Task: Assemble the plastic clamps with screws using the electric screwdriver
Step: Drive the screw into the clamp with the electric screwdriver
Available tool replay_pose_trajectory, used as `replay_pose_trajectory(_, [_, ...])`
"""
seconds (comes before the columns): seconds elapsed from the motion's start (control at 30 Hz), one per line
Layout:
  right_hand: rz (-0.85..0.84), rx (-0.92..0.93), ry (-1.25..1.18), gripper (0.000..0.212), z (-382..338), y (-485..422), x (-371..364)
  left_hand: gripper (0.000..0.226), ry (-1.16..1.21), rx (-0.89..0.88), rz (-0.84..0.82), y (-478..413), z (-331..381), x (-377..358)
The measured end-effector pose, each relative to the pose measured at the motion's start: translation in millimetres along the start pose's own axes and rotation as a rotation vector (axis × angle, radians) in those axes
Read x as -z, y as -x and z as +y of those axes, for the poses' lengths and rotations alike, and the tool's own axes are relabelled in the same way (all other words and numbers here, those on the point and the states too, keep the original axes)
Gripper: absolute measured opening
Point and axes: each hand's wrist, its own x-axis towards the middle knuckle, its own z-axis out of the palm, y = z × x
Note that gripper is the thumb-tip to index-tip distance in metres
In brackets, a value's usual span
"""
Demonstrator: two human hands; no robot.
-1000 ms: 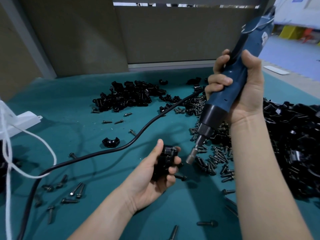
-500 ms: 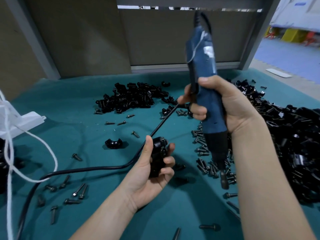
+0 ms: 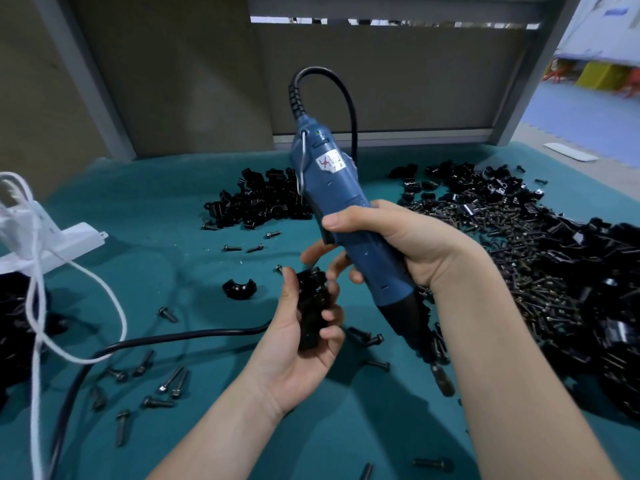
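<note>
Gripping right hand (image 3: 408, 244): curled round the blue electric screwdriver (image 3: 332, 188), bit (image 3: 444, 382) tilted down.
Left hand (image 3: 298, 355): clasps a black plastic clamp (image 3: 311, 306), seemingly stacked halves, over the tabletop's (image 3: 166, 209) middle.

On the blue electric screwdriver (image 3: 329, 192) that you grip in your right hand (image 3: 408, 240), you have a white sticker (image 3: 331, 164) near the top bearing a red mark and pale characters too blurred to read, and no other writing is legible.
</note>
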Motion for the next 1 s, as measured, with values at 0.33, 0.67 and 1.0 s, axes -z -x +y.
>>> replay_pose_trajectory(0.33, [0.019,-0.037,0.064,0.027,3,-1,-2,0.031,-0.073,-0.111,-0.021,0,-3,-1])
replay_pose_trajectory(0.67, [0.034,-0.071,0.184,0.031,5,1,3,0.025,-0.44,-0.271,0.174,-2,-10,5])
replay_pose_trajectory(1.0, [-0.01,-0.104,0.22,0.042,8,0,6,0.018,-0.51,-0.403,0.117,-5,-15,9])
